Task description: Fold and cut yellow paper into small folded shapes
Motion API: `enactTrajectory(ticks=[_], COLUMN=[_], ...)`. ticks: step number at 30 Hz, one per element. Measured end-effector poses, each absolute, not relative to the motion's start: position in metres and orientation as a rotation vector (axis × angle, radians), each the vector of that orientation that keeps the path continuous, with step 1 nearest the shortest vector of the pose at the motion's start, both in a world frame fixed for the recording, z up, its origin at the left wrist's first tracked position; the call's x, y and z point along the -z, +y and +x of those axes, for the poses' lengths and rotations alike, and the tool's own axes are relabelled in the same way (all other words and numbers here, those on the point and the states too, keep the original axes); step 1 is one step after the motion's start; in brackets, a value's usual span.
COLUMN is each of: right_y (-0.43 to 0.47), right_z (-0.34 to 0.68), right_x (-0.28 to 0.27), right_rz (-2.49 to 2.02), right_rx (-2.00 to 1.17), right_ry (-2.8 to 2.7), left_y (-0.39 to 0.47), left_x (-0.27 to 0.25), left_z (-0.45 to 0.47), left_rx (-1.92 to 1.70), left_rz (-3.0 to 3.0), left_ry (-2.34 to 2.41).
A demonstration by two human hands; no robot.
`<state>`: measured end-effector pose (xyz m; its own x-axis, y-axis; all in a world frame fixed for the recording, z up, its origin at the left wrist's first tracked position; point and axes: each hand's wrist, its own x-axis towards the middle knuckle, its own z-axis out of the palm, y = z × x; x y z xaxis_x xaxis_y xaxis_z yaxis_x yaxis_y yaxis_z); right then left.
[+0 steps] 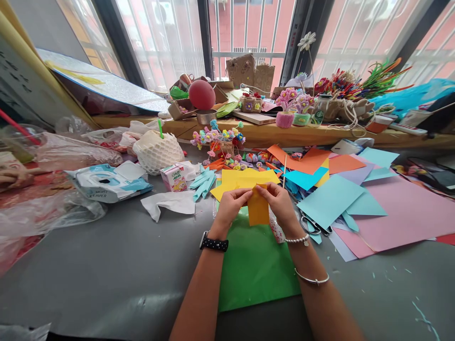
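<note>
Between my two hands I hold a small yellow paper piece point(259, 210) by its upper edge, over the table's middle. My left hand point(232, 203) pinches its top left part, and my right hand point(279, 201) pinches the top right corner. Below the hands lies a large green paper sheet point(258, 270). Just beyond them is a bigger yellow sheet point(245, 179). A patterned white and red item point(276, 229) shows partly beneath my right wrist. Scissors point(311, 226) lie right of that wrist, partly under light blue paper point(330, 201).
Pink sheets point(408, 213) and orange sheets point(305, 160) spread to the right. On the left are a wet wipes pack point(110, 181), a tissue point(170, 202), a small box point(174, 177) and a foam-netted coconut point(158, 151). Another person's hand point(14, 177) shows at far left.
</note>
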<state>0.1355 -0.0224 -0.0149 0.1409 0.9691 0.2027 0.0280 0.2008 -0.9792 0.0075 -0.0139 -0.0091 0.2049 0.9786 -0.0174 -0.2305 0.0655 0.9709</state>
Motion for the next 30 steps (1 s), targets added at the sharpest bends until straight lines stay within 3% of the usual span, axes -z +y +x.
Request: enactTrajectory(ticks=[30], right_y=[-0.0264], right_z=[0.1367], right_x=[0.0110], right_rz=[-1.164], right_rx=[-0.903], right_ry=[-1.262], left_y=[-0.0166], left_x=[0.0045], left_z=[0.0030], left_rx=[-1.007], left_rz=[0.990], left_ry=[0.905])
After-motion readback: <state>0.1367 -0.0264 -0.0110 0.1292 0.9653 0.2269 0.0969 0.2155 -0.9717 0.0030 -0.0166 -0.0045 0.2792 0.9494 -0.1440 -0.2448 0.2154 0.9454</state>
